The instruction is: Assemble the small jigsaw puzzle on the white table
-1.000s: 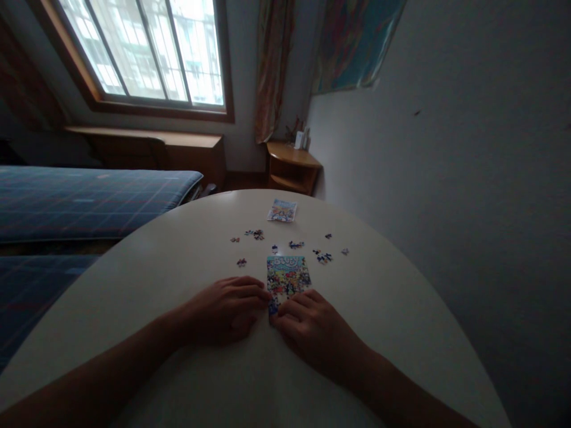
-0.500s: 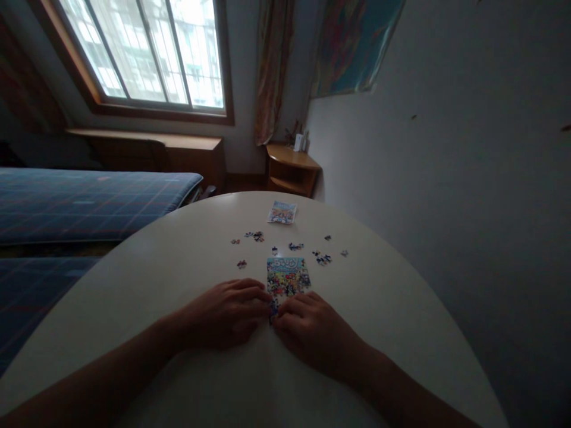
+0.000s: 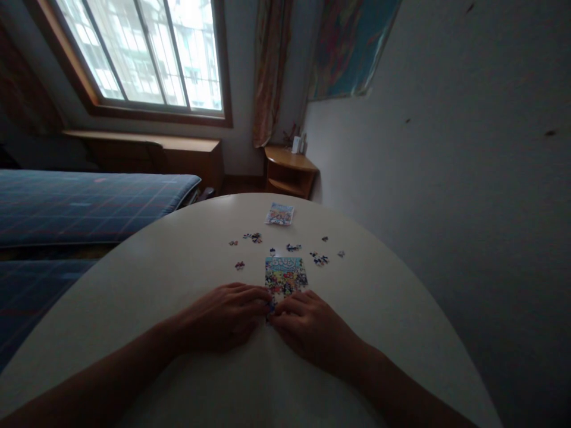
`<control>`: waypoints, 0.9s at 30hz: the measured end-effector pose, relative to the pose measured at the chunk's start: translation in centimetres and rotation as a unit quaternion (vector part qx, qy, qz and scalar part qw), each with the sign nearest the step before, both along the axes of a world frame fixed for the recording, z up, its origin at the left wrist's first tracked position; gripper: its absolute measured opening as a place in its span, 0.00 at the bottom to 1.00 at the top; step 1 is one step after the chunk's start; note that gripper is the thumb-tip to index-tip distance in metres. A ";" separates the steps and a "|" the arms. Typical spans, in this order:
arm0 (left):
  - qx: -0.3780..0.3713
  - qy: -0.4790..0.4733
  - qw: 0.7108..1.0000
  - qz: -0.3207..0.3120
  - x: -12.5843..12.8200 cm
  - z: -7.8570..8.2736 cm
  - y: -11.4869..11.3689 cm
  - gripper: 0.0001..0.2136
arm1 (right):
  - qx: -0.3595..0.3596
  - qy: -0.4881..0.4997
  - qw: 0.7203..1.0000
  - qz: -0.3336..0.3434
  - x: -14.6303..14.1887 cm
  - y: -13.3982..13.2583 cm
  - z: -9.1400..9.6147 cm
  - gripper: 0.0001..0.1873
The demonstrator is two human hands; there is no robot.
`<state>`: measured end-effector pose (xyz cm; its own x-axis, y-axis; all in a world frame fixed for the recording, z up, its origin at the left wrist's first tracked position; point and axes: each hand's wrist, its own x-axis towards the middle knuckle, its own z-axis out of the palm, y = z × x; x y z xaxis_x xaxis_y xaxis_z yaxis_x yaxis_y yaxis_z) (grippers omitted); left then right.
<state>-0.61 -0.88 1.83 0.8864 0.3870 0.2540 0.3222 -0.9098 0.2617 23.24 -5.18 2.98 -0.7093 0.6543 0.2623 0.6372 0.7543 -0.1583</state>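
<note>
A partly assembled jigsaw puzzle (image 3: 286, 273), brightly coloured with lettering along its top, lies flat on the white table before me. At its lower left corner, my left hand (image 3: 234, 312) rests with fingers bent together, the tips against bluish puzzle pieces (image 3: 272, 305). My right hand (image 3: 307, 324) is closed from the other side, thumb and fingers pinched at those same pieces. Both sets of fingertips nearly meet, and they hide much of the puzzle's bottom edge. Exactly which piece each hand grips is hard to see.
Loose puzzle pieces (image 3: 320, 258) lie scattered beyond the puzzle, with more pieces (image 3: 256, 238) to the left. Farther back is a small picture sheet (image 3: 279, 214). The round white table (image 3: 178, 255) stands between a blue plaid mattress (image 3: 98, 205) and a wall (image 3: 446, 196).
Both hands stay at the puzzle's lower left corner, with only slight finger movement. The right fingertips have come a little closer to the left ones. The view has shifted slightly.
</note>
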 end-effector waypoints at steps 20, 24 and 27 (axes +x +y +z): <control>0.010 0.005 1.000 -0.017 -0.1 0.2 0.0 0.18 | -0.023 0.014 0.999 0.022 0.6 0.1 0.0 0.08; 0.007 -0.006 1.000 -0.025 0.0 0.6 -0.1 0.18 | -0.032 0.009 0.999 0.025 0.7 0.1 0.2 0.09; 0.004 -0.009 1.000 -0.026 0.1 0.7 -0.1 0.19 | -0.039 0.004 0.999 0.029 0.7 0.1 0.2 0.09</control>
